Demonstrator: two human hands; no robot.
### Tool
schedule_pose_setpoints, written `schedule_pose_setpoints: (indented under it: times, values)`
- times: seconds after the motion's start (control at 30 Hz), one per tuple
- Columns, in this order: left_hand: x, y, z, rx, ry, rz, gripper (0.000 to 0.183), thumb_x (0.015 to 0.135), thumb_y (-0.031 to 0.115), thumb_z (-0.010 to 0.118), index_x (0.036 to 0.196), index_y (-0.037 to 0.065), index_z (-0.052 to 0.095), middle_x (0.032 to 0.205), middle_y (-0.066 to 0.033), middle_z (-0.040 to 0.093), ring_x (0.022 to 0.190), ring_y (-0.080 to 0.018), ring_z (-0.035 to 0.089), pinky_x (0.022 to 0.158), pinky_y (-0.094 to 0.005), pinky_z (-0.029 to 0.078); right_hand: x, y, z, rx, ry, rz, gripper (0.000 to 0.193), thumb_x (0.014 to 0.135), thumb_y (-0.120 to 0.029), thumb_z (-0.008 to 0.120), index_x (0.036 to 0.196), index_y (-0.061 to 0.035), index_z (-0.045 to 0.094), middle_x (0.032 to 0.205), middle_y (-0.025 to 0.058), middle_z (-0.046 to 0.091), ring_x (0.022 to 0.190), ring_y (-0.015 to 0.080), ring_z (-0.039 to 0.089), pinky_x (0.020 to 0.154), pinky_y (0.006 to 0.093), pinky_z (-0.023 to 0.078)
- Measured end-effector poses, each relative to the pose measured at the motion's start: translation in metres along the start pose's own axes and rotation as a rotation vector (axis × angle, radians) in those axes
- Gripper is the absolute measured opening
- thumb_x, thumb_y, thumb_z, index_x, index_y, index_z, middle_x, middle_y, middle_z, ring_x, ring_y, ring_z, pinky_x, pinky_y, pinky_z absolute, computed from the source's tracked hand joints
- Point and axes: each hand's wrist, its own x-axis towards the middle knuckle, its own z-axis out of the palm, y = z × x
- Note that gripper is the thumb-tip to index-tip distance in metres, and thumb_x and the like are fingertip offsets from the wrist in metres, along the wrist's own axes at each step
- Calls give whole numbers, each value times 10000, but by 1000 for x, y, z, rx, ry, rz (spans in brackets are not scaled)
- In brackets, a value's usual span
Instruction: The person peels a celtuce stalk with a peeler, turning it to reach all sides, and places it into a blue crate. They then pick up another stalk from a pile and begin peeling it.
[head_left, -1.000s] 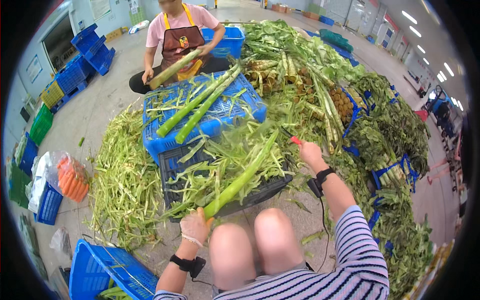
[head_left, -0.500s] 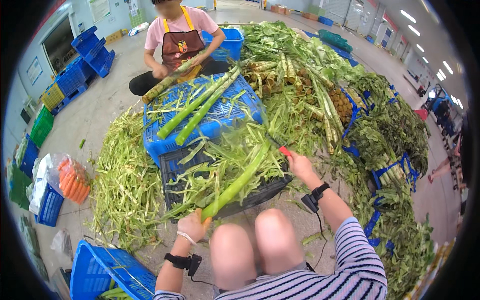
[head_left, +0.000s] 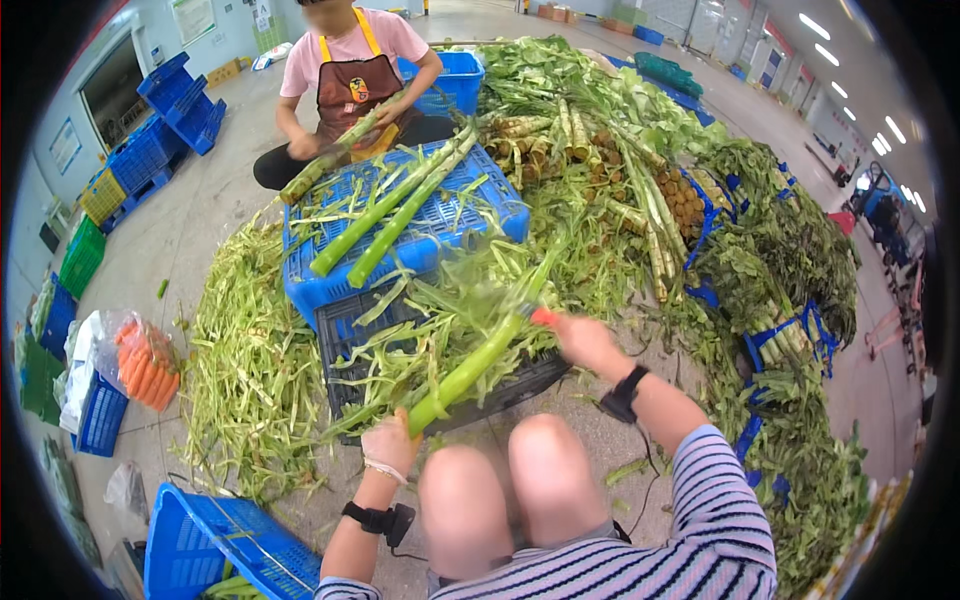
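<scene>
My left hand (head_left: 388,446) is closed round the thick lower end of a pale green celtuce stem (head_left: 468,374). The stem slants up and away to the right over a black crate (head_left: 350,385) heaped with peelings. In my right hand (head_left: 588,345) is a red-handled peeler (head_left: 543,316), its blurred blade against the upper part of the stem. Two peeled celtuce stems (head_left: 385,222) lie on an upturned blue crate (head_left: 460,238) just beyond.
Across from me a person (head_left: 355,85) sits working on another stem. Peelings (head_left: 250,370) pile up at left. Unpeeled celtuce (head_left: 665,205) and leafy bundles (head_left: 770,250) fill the right. A tilted blue basket (head_left: 185,545) stands near left, carrots (head_left: 147,365) in a bag beyond.
My right hand and the peeler have moved left and slightly nearer along the stem. My left hand still grips the stem's lower end, shifted a little.
</scene>
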Motion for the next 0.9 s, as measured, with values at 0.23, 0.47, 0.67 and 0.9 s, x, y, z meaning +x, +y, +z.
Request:
schedule_pose_setpoints:
  times: [0.23,0.47,0.67,0.9]
  values:
    - [-7,1,-23,13,111,74,380,762,421,600,830,59,507,643,-86,566,566,-242,583,513,-367,448,0,-37,-4,-10,-153,-154,336,807,-129,477,1121,-214,558,674,121,618,595,289,620,504,404,489]
    - [-1,12,-30,-26,109,93,388,756,427,609,858,64,521,681,-94,571,587,-249,578,524,-366,425,26,79,-14,-189,60,325,210,798,-171,509,963,-83,605,717,131,636,639,285,634,504,405,489]
    - [-5,5,-26,11,137,75,410,706,425,660,830,69,497,652,-79,559,577,-248,567,496,-364,427,-24,-54,0,130,-213,-315,332,832,-163,473,1156,-142,542,722,156,618,664,310,623,601,413,501]
    - [-1,13,-32,-91,63,63,411,710,409,645,864,54,509,726,-95,579,639,-248,587,513,-371,457,24,100,10,-251,113,261,200,838,-164,445,880,-61,612,576,128,590,531,265,603,433,390,448]
